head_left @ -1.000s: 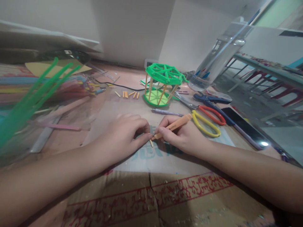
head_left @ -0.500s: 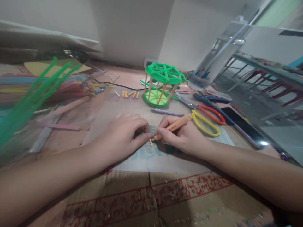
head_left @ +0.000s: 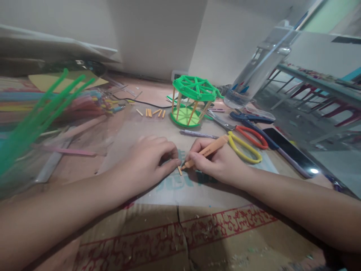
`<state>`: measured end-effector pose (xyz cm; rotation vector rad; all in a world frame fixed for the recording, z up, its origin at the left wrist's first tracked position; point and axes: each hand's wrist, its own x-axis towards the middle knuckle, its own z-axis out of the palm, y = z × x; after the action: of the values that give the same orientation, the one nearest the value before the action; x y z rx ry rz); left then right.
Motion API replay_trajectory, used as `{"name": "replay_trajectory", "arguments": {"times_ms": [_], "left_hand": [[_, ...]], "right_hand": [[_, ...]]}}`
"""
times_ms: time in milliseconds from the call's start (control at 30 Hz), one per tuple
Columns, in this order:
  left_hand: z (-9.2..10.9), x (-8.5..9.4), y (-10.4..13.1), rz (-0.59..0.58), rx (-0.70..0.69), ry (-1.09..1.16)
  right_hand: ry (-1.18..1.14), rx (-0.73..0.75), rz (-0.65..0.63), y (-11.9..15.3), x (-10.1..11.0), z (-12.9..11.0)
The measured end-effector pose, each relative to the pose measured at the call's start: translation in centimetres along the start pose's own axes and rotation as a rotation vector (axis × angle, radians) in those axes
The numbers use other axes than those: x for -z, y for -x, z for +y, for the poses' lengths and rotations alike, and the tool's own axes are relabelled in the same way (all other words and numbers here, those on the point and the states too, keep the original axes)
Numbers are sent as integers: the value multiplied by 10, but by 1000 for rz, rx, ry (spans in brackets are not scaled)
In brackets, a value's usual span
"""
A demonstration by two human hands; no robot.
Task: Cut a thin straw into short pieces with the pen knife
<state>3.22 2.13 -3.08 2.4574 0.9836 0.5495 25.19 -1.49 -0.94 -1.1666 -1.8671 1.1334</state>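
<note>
Between the fingers of my right hand [head_left: 217, 160] is an orange marker [head_left: 210, 149], its tip down at a short wooden stick [head_left: 179, 171]. My left hand [head_left: 152, 158] pinches the far end of that stick against a whitish translucent sheet [head_left: 135, 131]. Behind the hands, several short orange sticks [head_left: 149, 112] lie in a row. To their right stands a small round frame [head_left: 194, 88] with a green top and base joined by thin wooden posts. A pen [head_left: 199, 134] lies just beyond my right hand.
Scissors [head_left: 245, 146] with red and yellow handles lie right of my hand, beside blue-handled pliers [head_left: 252, 118] and a phone [head_left: 287, 148]. Behind them stands a clear bottle [head_left: 254, 71]. Coloured pipe cleaners [head_left: 76, 103] are heaped at left, with blurred green stems [head_left: 50, 109] in front.
The marker and my right fingers have shifted very slightly, with the tip staying at the stick. My left hand keeps its place.
</note>
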Motion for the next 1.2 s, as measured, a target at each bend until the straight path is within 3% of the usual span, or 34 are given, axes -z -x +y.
{"name": "replay_trajectory", "arguments": {"times_ms": [200, 567, 767, 967, 1200], "left_hand": [[0, 1, 0, 2, 7, 7], [0, 0, 1, 12, 21, 36], [0, 1, 2, 2, 26, 23], [-1, 0, 2, 9, 13, 18], [0, 1, 2, 10, 22, 27]], "right_hand": [[93, 35, -28, 0, 1, 0], [60, 40, -46, 2, 0, 2], [68, 24, 6, 0, -1, 0], [56, -13, -65, 1, 0, -1], [62, 25, -4, 1, 0, 0]]}}
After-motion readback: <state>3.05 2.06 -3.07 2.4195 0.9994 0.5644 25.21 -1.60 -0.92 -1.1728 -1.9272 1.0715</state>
